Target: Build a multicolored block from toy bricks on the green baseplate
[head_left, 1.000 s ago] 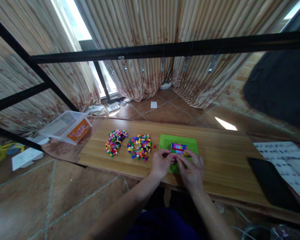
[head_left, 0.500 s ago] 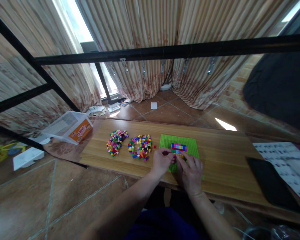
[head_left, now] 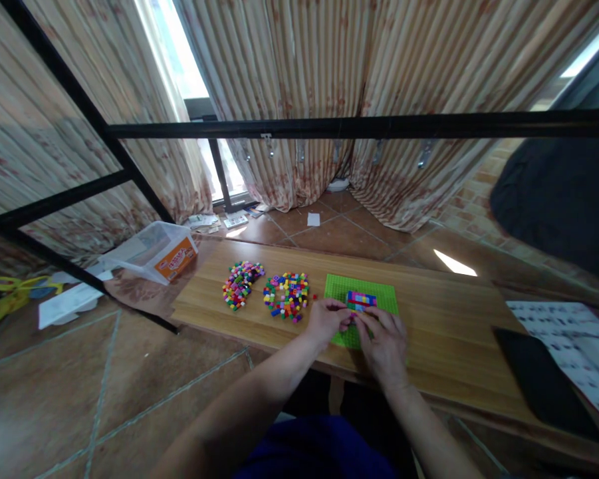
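Note:
A green studded baseplate (head_left: pixel 387 297) lies on the wooden tabletop, with a block of joined toy bricks (head_left: pixel 361 299) in blue, purple, pink and red on it. My left hand (head_left: pixel 326 322) comes in from the left, its thumb and forefinger pinched together at the near side of those bricks. From the right, my right hand (head_left: pixel 387 342) brings its fingertips against the left ones, also in a pinch. A tiny pinkish toy brick seems to sit between the fingertips, mostly hidden by them.
Two heaps of loose colourful bricks, a left heap (head_left: pixel 239 285) and a right heap (head_left: pixel 299 286), lie left of the baseplate. A lone red brick (head_left: pixel 315 297) is beside it. A clear plastic box (head_left: pixel 152 256) stands at the far left, a black mat (head_left: pixel 543 379) and printed sheet (head_left: pixel 568 332) right.
The view has tilted and shifted, so everything sits slightly lower and further right. My fingertips have drawn closer together over the near edge of the joined bricks.

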Demonstrator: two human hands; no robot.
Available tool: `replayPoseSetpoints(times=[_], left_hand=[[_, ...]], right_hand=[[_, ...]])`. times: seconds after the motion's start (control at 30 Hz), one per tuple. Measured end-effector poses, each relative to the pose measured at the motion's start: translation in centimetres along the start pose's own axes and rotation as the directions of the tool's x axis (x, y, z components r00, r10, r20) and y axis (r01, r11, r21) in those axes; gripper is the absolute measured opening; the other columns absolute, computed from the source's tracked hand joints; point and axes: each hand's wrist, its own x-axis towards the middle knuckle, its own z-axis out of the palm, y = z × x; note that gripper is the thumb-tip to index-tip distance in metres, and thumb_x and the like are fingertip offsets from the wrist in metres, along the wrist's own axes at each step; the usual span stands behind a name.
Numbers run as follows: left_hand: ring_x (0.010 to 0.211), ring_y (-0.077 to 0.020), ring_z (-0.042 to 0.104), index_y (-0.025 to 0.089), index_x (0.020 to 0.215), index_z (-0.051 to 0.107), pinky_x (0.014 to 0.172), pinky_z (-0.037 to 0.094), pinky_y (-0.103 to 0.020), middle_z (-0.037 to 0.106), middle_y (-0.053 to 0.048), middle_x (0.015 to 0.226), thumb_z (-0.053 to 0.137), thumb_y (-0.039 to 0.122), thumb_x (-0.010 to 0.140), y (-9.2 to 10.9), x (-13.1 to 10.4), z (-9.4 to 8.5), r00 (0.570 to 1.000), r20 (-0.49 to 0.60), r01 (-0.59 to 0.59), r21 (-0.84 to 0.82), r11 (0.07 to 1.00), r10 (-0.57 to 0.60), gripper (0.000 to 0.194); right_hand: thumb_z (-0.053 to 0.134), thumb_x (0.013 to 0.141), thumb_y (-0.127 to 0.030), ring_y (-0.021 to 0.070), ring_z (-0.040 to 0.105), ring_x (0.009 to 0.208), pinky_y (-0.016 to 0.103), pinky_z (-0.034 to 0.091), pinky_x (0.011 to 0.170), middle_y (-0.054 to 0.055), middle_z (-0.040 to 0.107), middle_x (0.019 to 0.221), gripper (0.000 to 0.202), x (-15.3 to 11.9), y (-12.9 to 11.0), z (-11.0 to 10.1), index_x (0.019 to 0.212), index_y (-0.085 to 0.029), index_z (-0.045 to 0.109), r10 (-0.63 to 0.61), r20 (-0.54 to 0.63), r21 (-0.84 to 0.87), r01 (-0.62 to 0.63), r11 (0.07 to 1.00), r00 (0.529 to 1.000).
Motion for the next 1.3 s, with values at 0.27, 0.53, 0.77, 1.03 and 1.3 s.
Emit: replayPoseSetpoints(times=[0.27,0.53,0.77,1.03,1.3], left_hand=[[0.052,-0.0071,0.058,0.012,0.07,0.063,0.052,0.045,-0.019,0.061,0.001,0.061,0.064,0.019,0.079,0.9,0.0,-1.9,0.997,0.038,0.064,0.028,0.998,-0.066,0.012],[0.049,-0.006,0.053,0.012,0.071,0.064,0.053,0.044,-0.019,0.06,0.003,0.053,0.074,0.02,0.07,0.6,0.5,-1.3,0.988,0.143,0.048,0.057,0.997,-0.056,0.012],[0.046,-0.0059,0.051,0.012,0.069,0.063,0.051,0.042,-0.02,0.058,0.004,0.051,0.076,0.021,0.067,0.0,0.9,-1.0,0.988,0.151,0.019,0.02,1.0,-0.022,0.016],[0.046,-0.0068,0.052,0.013,0.071,0.062,0.05,0.042,-0.02,0.059,0.004,0.052,0.074,0.021,0.069,-0.6,0.9,-0.8,0.991,0.12,-0.06,0.071,0.996,0.051,0.014],[0.051,-0.0103,0.058,0.016,0.07,0.06,0.054,0.047,-0.022,0.061,0.003,0.057,0.065,0.016,0.073,-0.6,0.9,-0.7,0.979,0.137,-0.177,0.196,0.964,0.152,0.006]], right_hand=[[0.059,0.089,-0.029,0.0191,0.057,0.088,0.034,0.044,0.08,0.006,0.068,0.096,0.017,0.2,0.1,-0.1,0.089,-0.02,0.073,0.018,-0.025,0.035,-0.017,0.999,1.0],[0.058,0.09,-0.028,0.02,0.059,0.093,0.035,0.045,0.082,0.009,0.068,0.097,0.018,-0.2,0.5,0.1,0.093,-0.017,0.073,-0.01,-0.011,0.063,0.011,0.998,1.0],[0.059,0.089,-0.027,0.0198,0.061,0.093,0.036,0.046,0.082,0.009,0.069,0.097,0.017,-0.4,0.5,0.1,0.093,-0.018,0.073,0.038,-0.034,0.102,-0.035,0.994,0.999],[0.057,0.09,-0.023,0.0193,0.061,0.094,0.035,0.046,0.082,0.007,0.07,0.1,0.017,-0.5,0.5,-0.1,0.097,-0.021,0.072,0.015,-0.01,0.081,-0.014,0.997,1.0],[0.054,0.091,-0.021,0.02,0.057,0.095,0.034,0.046,0.083,0.009,0.069,0.101,0.019,-0.6,0.5,-0.1,0.095,-0.019,0.072,-0.075,0.037,-0.022,0.076,0.997,0.996]])
